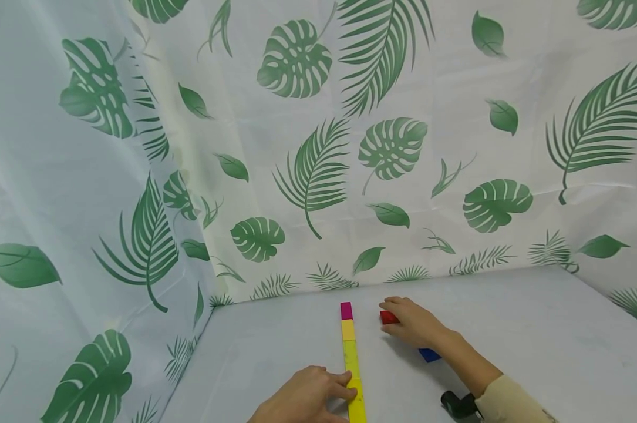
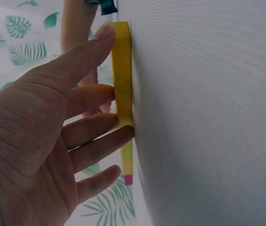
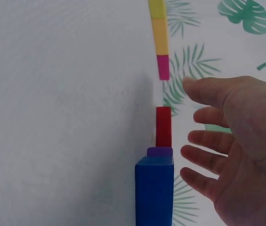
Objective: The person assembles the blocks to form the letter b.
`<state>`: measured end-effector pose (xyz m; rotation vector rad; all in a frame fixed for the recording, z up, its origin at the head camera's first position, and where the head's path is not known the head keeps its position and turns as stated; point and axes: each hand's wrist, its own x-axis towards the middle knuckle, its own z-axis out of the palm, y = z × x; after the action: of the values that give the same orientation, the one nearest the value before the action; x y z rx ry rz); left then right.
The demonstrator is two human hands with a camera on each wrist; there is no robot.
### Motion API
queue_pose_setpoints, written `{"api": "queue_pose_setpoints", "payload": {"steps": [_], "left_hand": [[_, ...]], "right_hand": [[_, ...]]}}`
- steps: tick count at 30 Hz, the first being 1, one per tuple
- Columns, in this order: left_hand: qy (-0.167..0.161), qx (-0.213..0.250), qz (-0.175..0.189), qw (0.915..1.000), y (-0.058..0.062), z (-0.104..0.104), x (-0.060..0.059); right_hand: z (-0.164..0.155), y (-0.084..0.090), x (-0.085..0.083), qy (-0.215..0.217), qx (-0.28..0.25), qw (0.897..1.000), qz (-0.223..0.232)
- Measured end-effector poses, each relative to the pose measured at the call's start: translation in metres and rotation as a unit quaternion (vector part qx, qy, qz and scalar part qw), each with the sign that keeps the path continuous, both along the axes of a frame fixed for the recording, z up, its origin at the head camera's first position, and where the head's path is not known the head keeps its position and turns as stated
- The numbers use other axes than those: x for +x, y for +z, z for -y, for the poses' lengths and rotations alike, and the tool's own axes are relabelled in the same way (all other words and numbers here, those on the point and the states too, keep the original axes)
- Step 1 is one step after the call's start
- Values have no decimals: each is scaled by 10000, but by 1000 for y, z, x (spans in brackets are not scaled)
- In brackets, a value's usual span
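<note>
A straight row of blocks lies on the white surface: a magenta block [image 1: 346, 311] at the far end, an orange-yellow block [image 1: 348, 330] after it, then yellow blocks [image 1: 351, 358] nearer. My left hand [image 1: 310, 395] is beside the near part, its fairly straight fingers [image 2: 97, 147] and thumb touching a yellow block [image 2: 122, 70]. To the right, my right hand [image 1: 415, 322] hovers with spread, relaxed fingers over a red block [image 3: 164, 126]; the right wrist view shows a gap between them. A purple block [image 3: 160, 151] and a blue block [image 3: 154, 190] stand nearer, partly hidden by the right arm in the head view.
A dark object [image 1: 458, 404], perhaps a wrist camera, sits at the right sleeve [image 1: 514, 402]. Leaf-patterned white sheets [image 1: 318, 176] hang behind and on both sides of the white table surface [image 1: 276, 335].
</note>
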<state>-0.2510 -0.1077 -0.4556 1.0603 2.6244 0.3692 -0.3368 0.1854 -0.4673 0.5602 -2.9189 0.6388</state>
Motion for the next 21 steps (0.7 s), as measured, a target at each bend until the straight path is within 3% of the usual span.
{"api": "queue_pose_setpoints", "payload": {"steps": [8,21], "left_hand": [[138,27,109,9998,0,-1,-1],[47,83,-2,10000,-2,0,-1]], "right_hand": [[-2,-1,0,5,-14,10000,37],[-5,-5,-1,294,9,9994,-175]]}}
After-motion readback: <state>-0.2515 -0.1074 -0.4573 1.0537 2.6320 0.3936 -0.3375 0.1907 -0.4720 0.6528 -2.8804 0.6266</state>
